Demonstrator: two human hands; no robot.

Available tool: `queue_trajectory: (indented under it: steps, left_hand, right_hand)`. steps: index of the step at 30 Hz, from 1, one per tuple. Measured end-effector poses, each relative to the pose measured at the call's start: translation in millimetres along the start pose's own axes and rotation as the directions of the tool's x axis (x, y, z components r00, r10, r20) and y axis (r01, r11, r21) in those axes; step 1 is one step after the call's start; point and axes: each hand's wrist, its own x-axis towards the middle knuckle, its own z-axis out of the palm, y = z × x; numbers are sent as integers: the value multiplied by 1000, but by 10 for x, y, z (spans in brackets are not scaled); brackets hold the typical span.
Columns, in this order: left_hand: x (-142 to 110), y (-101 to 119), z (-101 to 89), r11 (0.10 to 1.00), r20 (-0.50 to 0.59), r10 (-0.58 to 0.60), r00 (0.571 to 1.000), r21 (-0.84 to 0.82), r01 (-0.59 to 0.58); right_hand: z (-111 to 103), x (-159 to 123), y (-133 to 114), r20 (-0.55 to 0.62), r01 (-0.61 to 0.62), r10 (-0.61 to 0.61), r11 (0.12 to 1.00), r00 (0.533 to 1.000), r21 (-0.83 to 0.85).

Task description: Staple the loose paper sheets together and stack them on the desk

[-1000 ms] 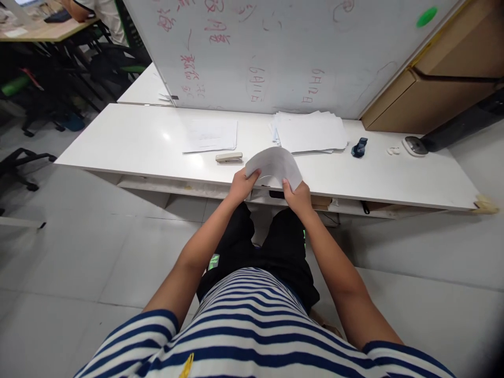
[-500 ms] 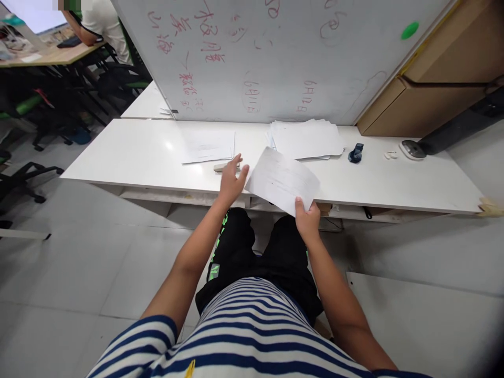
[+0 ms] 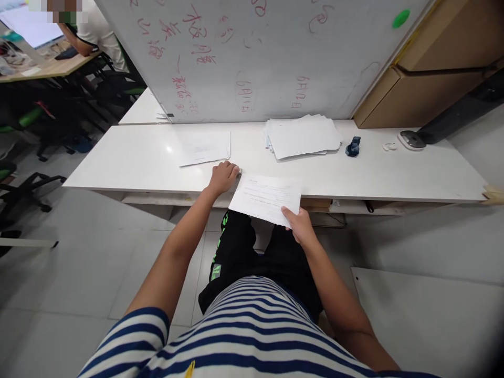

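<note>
My right hand [image 3: 302, 226] pinches a printed sheet of paper [image 3: 265, 197] by its near right corner, thumb on top. The sheet lies nearly level over the front edge of the white desk [image 3: 129, 157]. My left hand [image 3: 223, 177] is closed over a stapler [image 3: 240, 171], which is almost wholly hidden under the fingers; only a small end shows beside the fingertips. The paper's left corner is close to that end; whether they touch I cannot tell. Just behind my left hand lies a small pile of printed papers [image 3: 207, 148].
A thicker stack of paper [image 3: 305, 137] lies by the whiteboard [image 3: 268, 63]. To its right are a dark blue object [image 3: 353, 147], a small white item [image 3: 389, 147] and a computer mouse [image 3: 411, 140]. Cardboard boxes [image 3: 386, 100] stand at the right. A person [image 3: 100, 37] sits far left.
My left hand went from open above the stapler to closed over it. My right hand moved the sheet a little left and nearer, turning it flatter and squarer to the desk edge.
</note>
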Motion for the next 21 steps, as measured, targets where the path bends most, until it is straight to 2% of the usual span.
queue_trajectory:
  steps: [7, 12, 14, 21]
  left_hand:
    - [59, 27, -118, 998, 86, 3, 996, -61, 2]
    - [210, 141, -185, 1000, -33, 10, 999, -3, -10]
    - [282, 170, -152, 1000, -47, -1, 999, -1, 1]
    - [397, 123, 52, 995, 31, -86, 996, -37, 87]
  right_hand:
    - [-6, -29, -27, 4, -18, 18, 1000, 1000, -14]
    - [19, -26, -42, 5, -14, 14, 1000, 1000, -27]
    - [30, -15, -36, 14, -11, 11, 999, 1000, -31]
    - [22, 0, -28, 29, -10, 10, 1000, 1000, -20]
